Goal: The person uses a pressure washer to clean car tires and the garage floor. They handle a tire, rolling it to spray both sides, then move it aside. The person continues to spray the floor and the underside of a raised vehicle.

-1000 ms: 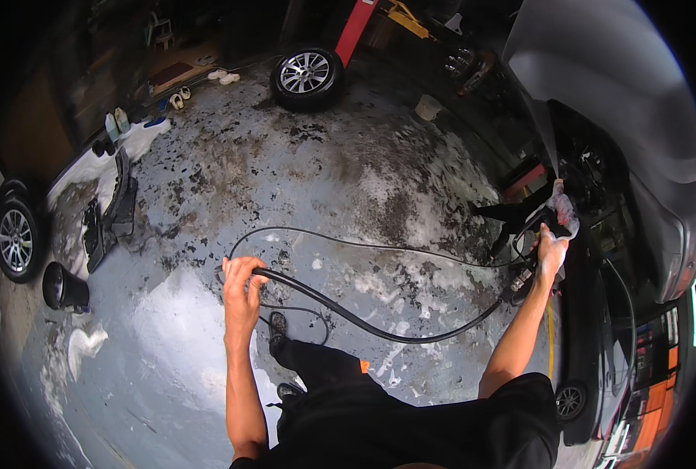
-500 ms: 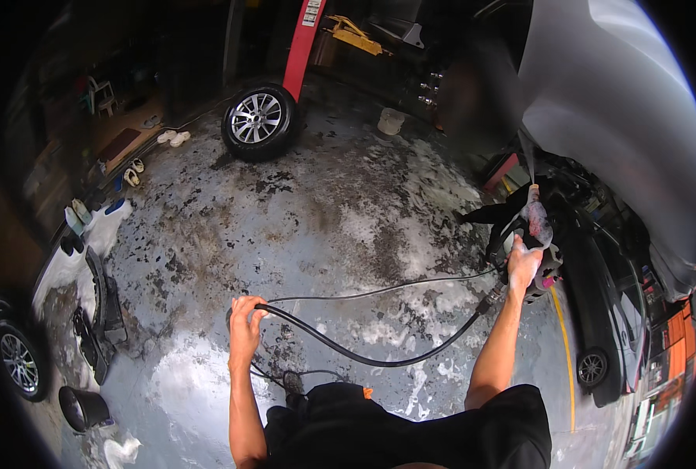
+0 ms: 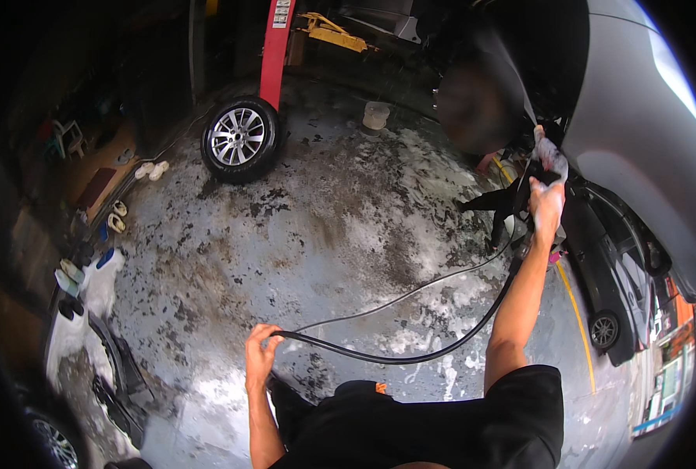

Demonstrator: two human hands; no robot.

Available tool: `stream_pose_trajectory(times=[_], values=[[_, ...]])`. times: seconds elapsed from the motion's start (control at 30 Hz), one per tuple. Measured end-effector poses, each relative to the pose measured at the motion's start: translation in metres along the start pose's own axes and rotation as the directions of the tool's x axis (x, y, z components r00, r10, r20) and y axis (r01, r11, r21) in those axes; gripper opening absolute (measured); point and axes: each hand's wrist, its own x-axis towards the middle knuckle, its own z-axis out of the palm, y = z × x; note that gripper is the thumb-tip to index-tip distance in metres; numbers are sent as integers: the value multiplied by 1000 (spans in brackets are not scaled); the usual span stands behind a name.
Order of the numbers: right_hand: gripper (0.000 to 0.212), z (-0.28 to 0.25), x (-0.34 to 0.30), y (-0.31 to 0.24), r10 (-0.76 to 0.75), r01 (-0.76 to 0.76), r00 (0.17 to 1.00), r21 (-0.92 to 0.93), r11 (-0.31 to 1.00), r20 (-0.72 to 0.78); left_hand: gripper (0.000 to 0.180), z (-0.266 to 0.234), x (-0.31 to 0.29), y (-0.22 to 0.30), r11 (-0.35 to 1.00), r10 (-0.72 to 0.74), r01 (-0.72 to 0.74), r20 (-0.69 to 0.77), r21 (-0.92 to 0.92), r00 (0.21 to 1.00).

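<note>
My right hand (image 3: 547,209), reaching far out to the right, is wrapped around a foam-smeared spray gun (image 3: 552,159) with a tapered nozzle. A thin jet (image 3: 529,109) leaves its tip toward the dark wheel arch of a grey vehicle body (image 3: 637,141). From below the gun a thick black hose (image 3: 410,359) sags in a curve to my left hand (image 3: 260,350), whose fingers are closed around it. A thinner dark line (image 3: 410,294) runs above the hose between the same two places. The gun's grip is mostly hidden by my fingers.
A loose wheel (image 3: 240,141) leans against a red post (image 3: 274,59). A whitish bucket (image 3: 376,116) stands farther back. Black plastic trim (image 3: 121,375) and several shoes (image 3: 117,217) lie at left. A dark car (image 3: 598,266) is parked at right. The floor (image 3: 285,250) is wet and patchy.
My right hand has moved up and slightly right with the spray gun, closer to the vehicle. My left hand has shifted slightly right and down, still holding the hose. The view has turned right.
</note>
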Motion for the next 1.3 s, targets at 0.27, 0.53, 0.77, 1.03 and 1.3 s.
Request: stream_pose_trajectory(times=[0.27,0.53,0.77,1.03,1.3], values=[[33,67,53,-96,11,-11,991,0,1000,136,19,-89,94,-26,986,4,3,43,-164,999],[28,152,33,-152,63,-63,994,-13,998,85,33,-164,179,-54,990,-17,8,-65,-140,998],[37,231,23,-161,177,-179,963,-8,984,202,23,-154,256,-87,997,-53,49,-61,-64,997],[28,368,-8,-110,278,-290,956,174,941,93,18,-134,369,-178,993,-40,57,-154,107,987],[22,476,0,-92,384,-394,918,350,850,100,18,-104,443,-200,977,-131,131,-12,168,991]])
